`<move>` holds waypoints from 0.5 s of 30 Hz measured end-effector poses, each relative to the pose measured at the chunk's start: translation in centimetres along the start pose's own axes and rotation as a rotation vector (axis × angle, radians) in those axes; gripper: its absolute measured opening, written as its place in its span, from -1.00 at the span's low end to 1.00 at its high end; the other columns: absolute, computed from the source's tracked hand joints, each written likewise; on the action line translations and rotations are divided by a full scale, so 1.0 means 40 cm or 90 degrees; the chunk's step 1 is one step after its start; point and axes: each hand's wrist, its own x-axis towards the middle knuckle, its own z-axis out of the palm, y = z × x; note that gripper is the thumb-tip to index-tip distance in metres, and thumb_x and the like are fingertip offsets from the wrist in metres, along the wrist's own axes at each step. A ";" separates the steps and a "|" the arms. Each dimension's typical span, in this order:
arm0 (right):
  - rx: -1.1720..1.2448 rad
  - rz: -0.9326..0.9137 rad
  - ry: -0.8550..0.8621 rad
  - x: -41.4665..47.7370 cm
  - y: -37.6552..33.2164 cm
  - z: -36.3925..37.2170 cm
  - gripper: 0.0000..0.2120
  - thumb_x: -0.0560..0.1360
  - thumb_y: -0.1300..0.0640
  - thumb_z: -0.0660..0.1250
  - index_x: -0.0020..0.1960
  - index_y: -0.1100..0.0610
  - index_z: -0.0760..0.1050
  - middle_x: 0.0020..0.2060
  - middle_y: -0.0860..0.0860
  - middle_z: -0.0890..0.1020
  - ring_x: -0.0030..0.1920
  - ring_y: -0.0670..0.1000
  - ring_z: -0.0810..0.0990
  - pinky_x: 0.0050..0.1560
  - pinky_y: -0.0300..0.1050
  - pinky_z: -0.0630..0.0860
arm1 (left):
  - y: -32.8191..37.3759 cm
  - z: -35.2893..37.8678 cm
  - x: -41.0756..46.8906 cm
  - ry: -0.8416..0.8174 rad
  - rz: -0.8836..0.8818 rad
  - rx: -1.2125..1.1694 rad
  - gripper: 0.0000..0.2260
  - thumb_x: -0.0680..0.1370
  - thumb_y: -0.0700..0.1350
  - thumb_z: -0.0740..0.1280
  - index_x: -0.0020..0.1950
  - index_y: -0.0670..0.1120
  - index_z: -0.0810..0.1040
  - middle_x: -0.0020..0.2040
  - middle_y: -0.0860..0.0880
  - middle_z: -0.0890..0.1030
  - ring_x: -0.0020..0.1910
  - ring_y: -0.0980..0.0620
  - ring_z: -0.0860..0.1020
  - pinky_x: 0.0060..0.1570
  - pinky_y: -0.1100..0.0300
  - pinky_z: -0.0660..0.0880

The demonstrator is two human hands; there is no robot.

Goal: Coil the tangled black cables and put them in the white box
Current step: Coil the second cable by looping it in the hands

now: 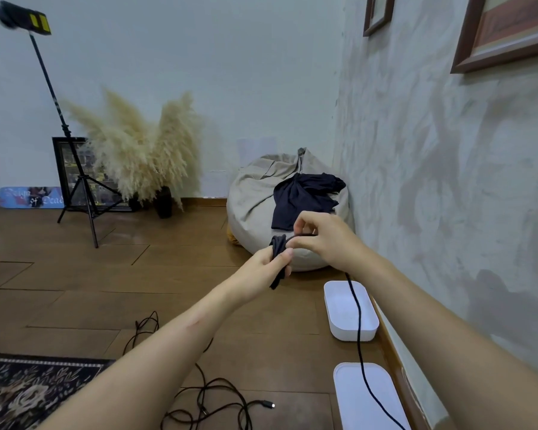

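As the loose tail hangs free, each new turn should lie flat and taut against the coil.
Nearest, at six o'clock, a second tangled black cable [204,395] sprawls uncoiled on the wooden floor [75,290]. At four o'clock the tail [359,336] drops across the box lid [354,398] and the open white box [351,333], which looks empty inside. Beyond, near centre, the left hand [271,262] grips the thick matte coil [278,243]; the right hand [326,240], at its three o'clock, pinches the strand feeding it. Slack is best fed slowly, to avoid kinks.
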 end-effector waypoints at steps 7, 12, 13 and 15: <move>0.093 0.079 -0.102 -0.010 0.019 -0.016 -0.88 0.64 0.08 0.32 0.08 0.08 0.61 -0.28 -0.03 0.62 -0.29 -0.10 0.55 -0.21 -0.18 0.51 | -0.020 -0.028 0.002 0.086 -0.030 0.043 -0.70 0.73 0.09 0.16 -0.04 -0.08 0.50 -0.16 0.02 0.52 -0.21 0.15 0.46 -0.06 0.19 0.40; 0.015 0.001 -0.024 0.008 0.002 -0.014 -0.92 0.61 0.08 0.38 0.01 0.04 0.65 -0.20 -0.20 0.63 -0.14 -0.25 0.56 -0.14 -0.36 0.36 | -0.027 -0.005 0.001 0.054 -0.039 0.084 -0.67 0.71 0.13 0.17 -0.08 -0.06 0.51 -0.18 0.03 0.52 -0.22 0.12 0.46 -0.07 0.14 0.42; 0.015 -0.015 0.001 0.010 -0.002 -0.012 -0.93 0.60 0.10 0.38 0.00 0.04 0.65 -0.17 -0.19 0.65 -0.11 -0.24 0.58 -0.12 -0.36 0.38 | -0.021 -0.002 0.001 0.052 -0.037 0.072 -0.68 0.71 0.13 0.17 -0.07 -0.05 0.50 -0.17 0.03 0.53 -0.21 0.11 0.46 -0.06 0.12 0.42; 0.028 -0.037 0.054 0.015 -0.007 -0.010 -0.94 0.59 0.12 0.39 -0.01 0.05 0.65 -0.15 -0.15 0.68 -0.09 -0.20 0.60 -0.08 -0.30 0.45 | -0.005 -0.001 0.001 0.056 -0.024 0.054 -0.70 0.72 0.11 0.15 -0.06 -0.04 0.49 -0.16 0.04 0.53 -0.18 0.10 0.47 -0.04 0.10 0.42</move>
